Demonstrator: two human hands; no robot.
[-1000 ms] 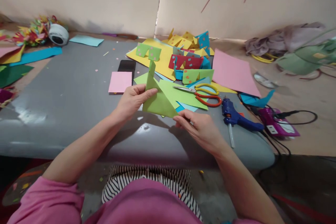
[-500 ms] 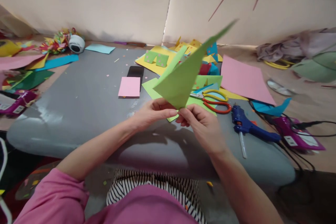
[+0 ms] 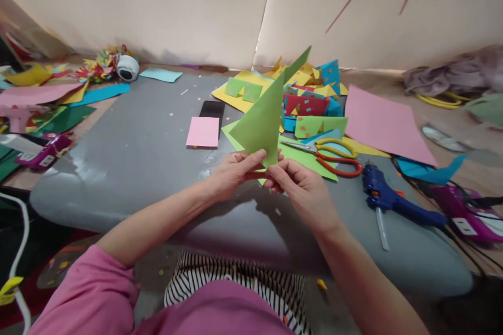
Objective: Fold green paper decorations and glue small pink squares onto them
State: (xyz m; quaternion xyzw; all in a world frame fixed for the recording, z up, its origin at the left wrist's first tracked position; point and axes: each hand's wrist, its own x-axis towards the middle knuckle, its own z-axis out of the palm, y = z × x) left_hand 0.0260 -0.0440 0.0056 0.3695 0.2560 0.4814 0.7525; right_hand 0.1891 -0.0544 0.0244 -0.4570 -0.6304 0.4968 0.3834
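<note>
A folded sheet of light green paper (image 3: 261, 123) stands up between my two hands above the front of the grey table. My left hand (image 3: 238, 170) is closed on its lower left part, with the thumb laid across the near face. At the bottom right corner, my right hand (image 3: 298, 183) pinches the paper between thumb and fingers. Behind the sheet lie scissors (image 3: 334, 154) with one yellow and one red handle, on more green paper (image 3: 308, 159). Several dotted folded paper pieces (image 3: 306, 105) are heaped farther back, partly hidden by the sheet.
A blue glue gun (image 3: 393, 196) lies at the right, its cord trailing off. Pink paper (image 3: 387, 120) is behind it. Left of my hands, a small pink square (image 3: 203, 132) overlaps a black phone (image 3: 212, 110). Coloured papers and a white round device (image 3: 128, 67) sit at the far left.
The green sheet has swung more upright, its tip moving left and down. My left thumb has shifted up onto its face. The surroundings appear farther right as the view turned slightly left.
</note>
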